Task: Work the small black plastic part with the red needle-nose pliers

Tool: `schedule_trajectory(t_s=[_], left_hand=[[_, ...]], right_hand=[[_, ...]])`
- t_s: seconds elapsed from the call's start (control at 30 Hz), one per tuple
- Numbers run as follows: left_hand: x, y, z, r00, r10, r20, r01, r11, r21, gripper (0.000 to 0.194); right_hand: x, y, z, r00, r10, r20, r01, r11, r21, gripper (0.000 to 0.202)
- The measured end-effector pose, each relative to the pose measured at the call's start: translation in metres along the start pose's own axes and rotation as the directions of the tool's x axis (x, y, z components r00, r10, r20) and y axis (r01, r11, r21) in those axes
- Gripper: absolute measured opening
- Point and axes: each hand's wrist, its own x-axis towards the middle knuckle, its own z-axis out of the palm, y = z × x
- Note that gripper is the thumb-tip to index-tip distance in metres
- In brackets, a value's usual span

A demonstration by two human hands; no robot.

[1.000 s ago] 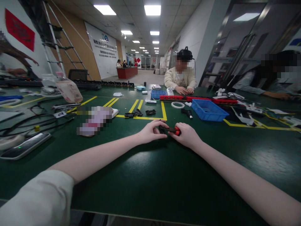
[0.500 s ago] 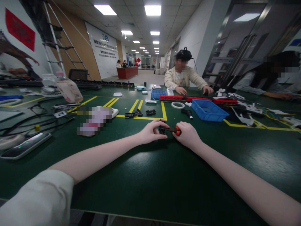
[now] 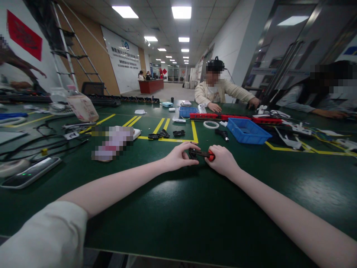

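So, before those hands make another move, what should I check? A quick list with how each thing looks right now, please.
1. Right hand has hold of the red-handled tool: ok.
2. Left hand has hold of the small black piece: ok, between thumb and fingers.
3. Tool properly seated on the piece: cannot tell, too small and dark.
4. Loose black parts apart from the hands: ok, they lie beyond the left hand.
5. Blue bin apart from the right hand: ok, further off to the right.
6. Co-worker's resting hand away from the tool: ok, well beyond it.
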Motion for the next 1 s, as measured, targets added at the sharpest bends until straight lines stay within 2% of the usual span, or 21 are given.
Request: schedule_trajectory(t_s=[0.2, 0.6, 1.0], left_hand=[[0.0001, -0.0002, 0.0013, 1.0, -0.005, -0.01, 0.004, 1.0, -0.027, 0.041], [0.0003, -0.0084, -0.0002, 0.999, 0.051, 0.014, -0.052, 0.997, 0.055, 0.04], [-0.0011, -0.0068, -0.0009, 0.998, 0.064, -0.005, -0.063, 0.99, 0.127, 0.038]], right_hand=[[0.0004, -0.0012, -0.0017, 0.999, 0.018, 0.03, -0.018, 1.0, 0.008, 0.009], [0.0011, -0.003, -0.0036, 0.996, 0.043, 0.084, -0.044, 0.999, 0.019, 0.01], [0.0015, -0.0029, -0.0037, 0.997, 0.037, 0.074, -0.039, 0.999, 0.019, 0.011]])
